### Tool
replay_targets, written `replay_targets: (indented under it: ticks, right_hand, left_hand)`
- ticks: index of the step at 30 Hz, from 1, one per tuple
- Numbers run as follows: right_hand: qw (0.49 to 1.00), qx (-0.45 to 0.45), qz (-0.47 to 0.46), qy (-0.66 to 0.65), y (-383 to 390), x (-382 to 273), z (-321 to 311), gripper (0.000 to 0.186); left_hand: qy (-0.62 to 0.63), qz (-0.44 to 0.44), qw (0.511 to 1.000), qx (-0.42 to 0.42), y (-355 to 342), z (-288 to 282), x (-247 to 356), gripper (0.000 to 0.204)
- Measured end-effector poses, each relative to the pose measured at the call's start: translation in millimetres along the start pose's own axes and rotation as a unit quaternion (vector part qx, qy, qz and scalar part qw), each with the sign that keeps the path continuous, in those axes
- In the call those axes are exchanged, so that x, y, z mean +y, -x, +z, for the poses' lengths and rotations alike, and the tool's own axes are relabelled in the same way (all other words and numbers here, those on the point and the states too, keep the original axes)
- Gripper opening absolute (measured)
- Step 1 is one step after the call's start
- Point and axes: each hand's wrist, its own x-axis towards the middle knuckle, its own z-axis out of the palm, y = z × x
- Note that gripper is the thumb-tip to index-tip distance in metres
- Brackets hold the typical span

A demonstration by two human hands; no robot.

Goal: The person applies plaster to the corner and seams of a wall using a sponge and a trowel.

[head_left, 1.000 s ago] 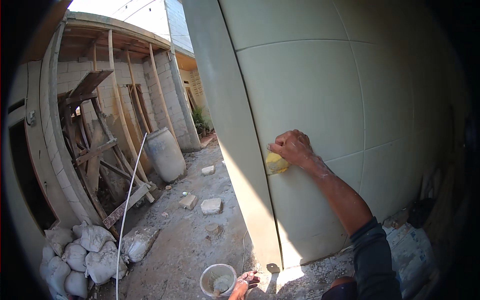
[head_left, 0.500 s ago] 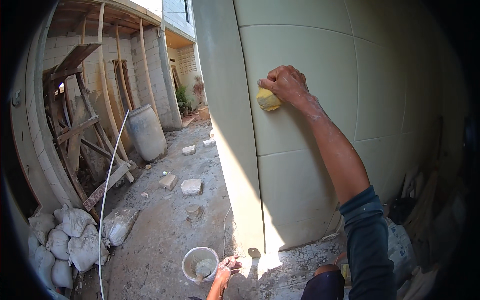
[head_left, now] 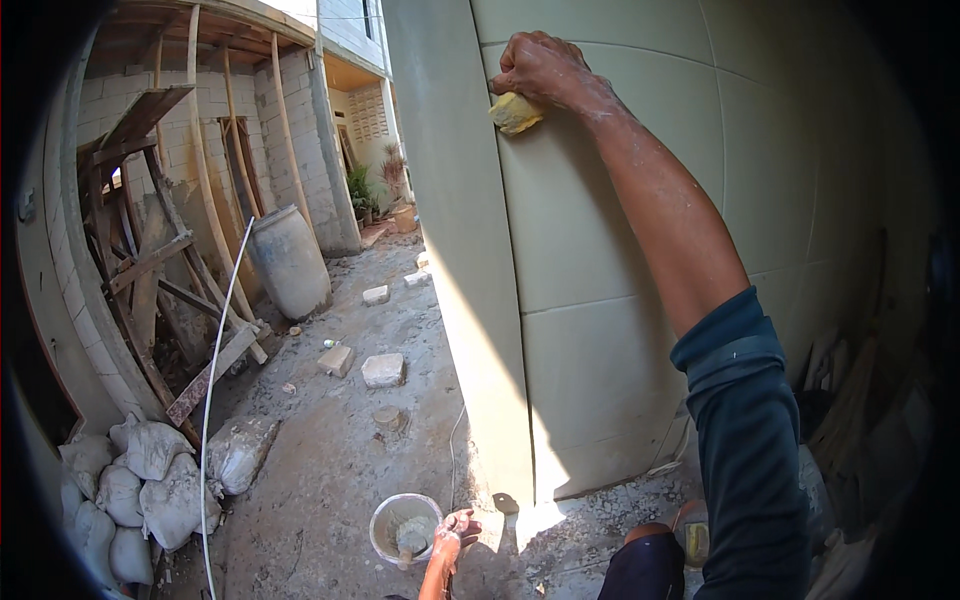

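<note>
My right hand (head_left: 548,70), dusted with pale powder, grips a yellow, grey-smeared sponge-like pad (head_left: 517,117) against the pale green tiled wall (head_left: 610,230), high up at the groove beside the left edge strip (head_left: 455,170). My left hand (head_left: 457,530) is low at the bottom of the view, with loosely bent fingers apart and nothing visible in them. It is beside a white bucket (head_left: 375,525) with grey paste and a tool handle in it.
White sacks (head_left: 150,450) lie at lower left beside a long white pipe (head_left: 225,320). Timber props and scaffold (head_left: 160,260) stand at left near a large barrel (head_left: 285,260). Loose blocks (head_left: 383,370) lie on the dusty ground (head_left: 310,450). Dark clutter sits at lower right.
My right hand has moved upward along the wall's groove with the yellow pad in it. My left hand stays low by the bucket. The view has shifted slightly.
</note>
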Motion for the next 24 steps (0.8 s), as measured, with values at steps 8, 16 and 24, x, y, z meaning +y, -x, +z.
replay_targets:
  ticks: [8, 16, 24]
  right_hand:
    - [0.995, -0.014, -0.101, 0.017, 31.2, 4.9, 26.3, 0.024]
    - [0.989, 0.147, -0.017, 0.008, 14.6, -11.9, -17.1, 0.019]
    - [0.998, 0.030, -0.058, 0.027, -9.2, -13.1, -17.1, 0.021]
  left_hand:
    - [0.002, -0.013, 1.000, -0.004, -3.9, -4.0, -4.8, 0.048]
    - [0.004, -0.011, 1.000, 0.003, -9.7, -4.8, -8.4, 0.051]
    - [0.001, -0.021, 1.000, 0.010, -13.3, -2.6, -7.1, 0.048]
